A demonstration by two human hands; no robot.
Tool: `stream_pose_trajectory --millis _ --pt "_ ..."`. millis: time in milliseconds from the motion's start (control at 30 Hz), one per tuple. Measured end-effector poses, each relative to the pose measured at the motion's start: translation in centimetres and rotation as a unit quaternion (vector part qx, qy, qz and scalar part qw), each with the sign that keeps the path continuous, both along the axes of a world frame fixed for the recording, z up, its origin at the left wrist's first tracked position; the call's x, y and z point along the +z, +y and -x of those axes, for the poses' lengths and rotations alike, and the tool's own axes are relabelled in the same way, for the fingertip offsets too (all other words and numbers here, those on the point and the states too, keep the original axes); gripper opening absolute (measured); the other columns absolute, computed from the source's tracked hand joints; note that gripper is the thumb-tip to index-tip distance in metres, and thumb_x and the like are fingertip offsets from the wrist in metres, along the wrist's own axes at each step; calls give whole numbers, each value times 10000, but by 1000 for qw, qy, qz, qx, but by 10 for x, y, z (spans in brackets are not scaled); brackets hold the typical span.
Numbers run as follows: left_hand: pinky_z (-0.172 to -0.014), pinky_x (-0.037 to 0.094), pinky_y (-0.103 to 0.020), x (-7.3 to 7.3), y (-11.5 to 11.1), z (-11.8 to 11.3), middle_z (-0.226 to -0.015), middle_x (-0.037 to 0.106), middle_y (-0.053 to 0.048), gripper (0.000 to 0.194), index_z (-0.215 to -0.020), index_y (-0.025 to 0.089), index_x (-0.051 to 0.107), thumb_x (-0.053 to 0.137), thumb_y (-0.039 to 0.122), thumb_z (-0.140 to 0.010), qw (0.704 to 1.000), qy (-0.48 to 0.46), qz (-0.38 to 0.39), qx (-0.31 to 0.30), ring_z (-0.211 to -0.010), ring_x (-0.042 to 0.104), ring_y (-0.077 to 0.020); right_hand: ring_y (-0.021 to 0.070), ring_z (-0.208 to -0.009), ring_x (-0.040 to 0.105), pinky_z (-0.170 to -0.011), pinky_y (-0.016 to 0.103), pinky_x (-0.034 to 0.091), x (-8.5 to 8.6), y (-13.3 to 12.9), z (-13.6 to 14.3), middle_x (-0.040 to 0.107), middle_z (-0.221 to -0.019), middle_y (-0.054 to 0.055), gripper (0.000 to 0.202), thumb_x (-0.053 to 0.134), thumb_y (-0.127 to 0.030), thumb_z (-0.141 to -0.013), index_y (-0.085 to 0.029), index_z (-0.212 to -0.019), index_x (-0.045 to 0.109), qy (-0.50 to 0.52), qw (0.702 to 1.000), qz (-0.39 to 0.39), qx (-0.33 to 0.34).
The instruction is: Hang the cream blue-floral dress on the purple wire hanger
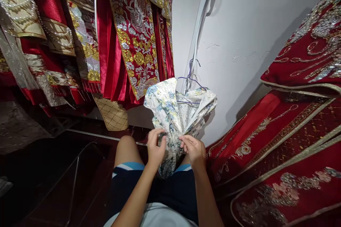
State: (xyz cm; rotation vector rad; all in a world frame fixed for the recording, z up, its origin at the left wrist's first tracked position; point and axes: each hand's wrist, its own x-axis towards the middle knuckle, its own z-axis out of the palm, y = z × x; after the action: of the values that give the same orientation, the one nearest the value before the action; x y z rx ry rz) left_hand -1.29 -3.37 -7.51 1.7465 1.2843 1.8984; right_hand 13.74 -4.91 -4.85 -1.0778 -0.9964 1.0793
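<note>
Head view shows me red satin costumes with gold and silver embroidery point(138, 42) left and right of a pale grey wall point(239, 25). Ahead of the hands, drooping between the knees, is a white blue-floral cloth garment point(165, 106) on a thin purple hanger point(189, 77). My right hand point(195, 150) pinches its front; my left hand point(156, 150), fingers and thumb parted, touches it.

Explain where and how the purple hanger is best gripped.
Probably best to pinch the purple hanger by its neck just below the hook, coming from above: that narrow part rises clear of the floral garment, whose cloth partly hides the frame.
</note>
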Motion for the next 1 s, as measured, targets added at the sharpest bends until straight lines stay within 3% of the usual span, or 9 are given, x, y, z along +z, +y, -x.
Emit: stream_pose_trajectory --millis 100,233,333,500,600,767,867,933,1000 --pt "-876 478 -339 0 -4 -26 -980 649 -55 124 -992 223 624 551 184 -899 990 61 43 -117 -977 608 -216 83 -436 374 -443 243 251 3 -3 3 562 -506 -9 255 759 -420 -669 -167 -684 731 8 999 -6 32" --pt "-726 454 -294 -8 0 -41 -821 587 -35 138 -837 203 573 486 201 -944 986 58 54 -145 -794 576 -183 62 -412 350 -418 231 205 18 11 -9 527 -482 -22 257 768 -398 -655 -145 -668 725 36 998 18 44" --pt "-730 443 -296 -14 3 -38 -842 573 -41 139 -844 205 547 462 207 -954 978 110 62 -165 -797 560 -185 47 -394 308 -380 232 149 47 46 -26 506 -494 -39 251 774 -378 -656 -135 -699 725 78 996 5 39" --pt "-758 433 -297 -16 12 -23 -874 545 -46 133 -858 206 493 411 176 -958 962 189 74 -183 -847 554 -193 17 -368 267 -345 198 118 113 109 -36 466 -486 -60 123 736 -227 -701 -119 -681 681 128 991 -13 49" --pt "-747 428 -298 -11 20 -15 -888 541 -48 127 -861 211 467 401 130 -933 939 270 83 -194 -843 548 -199 12 -353 250 -332 189 109 135 125 -28 455 -472 -60 109 689 -174 -740 -117 -653 654 144 989 -2 30" --pt "-695 410 -318 -5 21 -8 -896 561 -75 190 -864 207 490 419 32 -849 852 473 114 -194 -830 563 -236 14 -348 267 -334 187 134 138 124 -19 458 -464 -60 99 698 -187 -749 -111 -688 679 142 989 -31 1" --pt "-663 402 -324 4 18 -9 -896 584 -85 231 -859 201 524 452 -4 -780 812 534 116 -205 -803 577 -246 15 -345 277 -340 184 136 137 119 -20 457 -451 -57 107 695 -206 -746 -103 -719 700 133 989 -57 -2" --pt "-646 404 -317 21 22 -12 -885 599 -76 232 -839 203 547 452 0 -781 815 519 100 -237 -755 576 -226 24 -350 301 -344 184 145 137 113 -22 480 -455 -47 134 697 -240 -746 -107 -749 712 111 991 -78 3" --pt "-673 429 -305 49 33 -15 -885 613 -65 244 -820 208 568 431 6 -805 854 447 58 -262 -758 583 -203 34 -360 322 -348 184 161 136 106 -24 502 -461 -39 156 705 -278 -738 -124 -755 712 90 991 -95 3"
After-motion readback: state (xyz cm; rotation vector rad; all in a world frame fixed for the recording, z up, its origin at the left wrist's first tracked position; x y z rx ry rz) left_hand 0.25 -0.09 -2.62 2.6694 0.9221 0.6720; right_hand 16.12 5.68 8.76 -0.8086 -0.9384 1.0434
